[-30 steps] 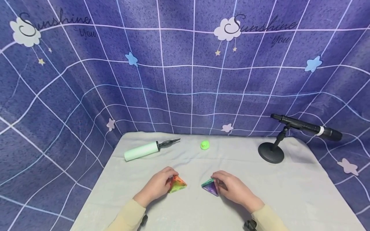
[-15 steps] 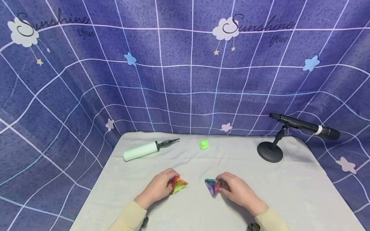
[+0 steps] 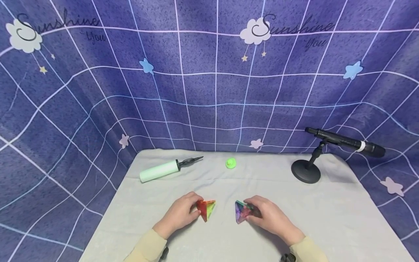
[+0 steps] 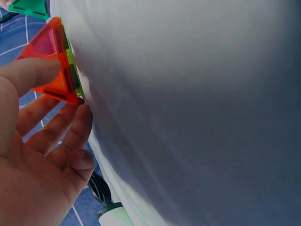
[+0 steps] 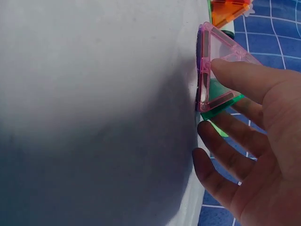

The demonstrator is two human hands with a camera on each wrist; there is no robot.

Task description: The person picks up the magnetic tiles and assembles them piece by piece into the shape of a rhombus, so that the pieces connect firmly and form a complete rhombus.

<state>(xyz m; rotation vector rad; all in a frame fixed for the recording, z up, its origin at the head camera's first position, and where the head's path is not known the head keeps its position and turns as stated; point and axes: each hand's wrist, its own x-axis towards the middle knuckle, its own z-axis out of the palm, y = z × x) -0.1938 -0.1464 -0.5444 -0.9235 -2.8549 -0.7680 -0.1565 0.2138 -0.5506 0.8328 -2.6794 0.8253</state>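
My left hand (image 3: 183,211) holds a small pyramid of translucent magnetic tiles (image 3: 203,209), with red, orange and yellow-green faces. In the left wrist view its thumb presses the orange-red face (image 4: 54,84). My right hand (image 3: 271,215) grips a second tile pyramid (image 3: 241,212), which has purple, pink and teal sides. The right wrist view shows that thumb on the pink-framed face (image 5: 207,70), with the fingers behind the green one. A gap of tablecloth separates the two pyramids, which stand side by side near the table's middle.
Behind the hands lies a pale green hand pump (image 3: 160,171) with a black nozzle. A green rubber duck (image 3: 231,163) sits at the back centre. To the right, a black microphone (image 3: 350,142) rests on a round-based stand (image 3: 306,171). A blue patterned curtain (image 3: 203,87) hangs behind.
Both pyramids have been turned in the fingers: the left one now shows its red face towards me, the right one its pink face. The hands have barely shifted.
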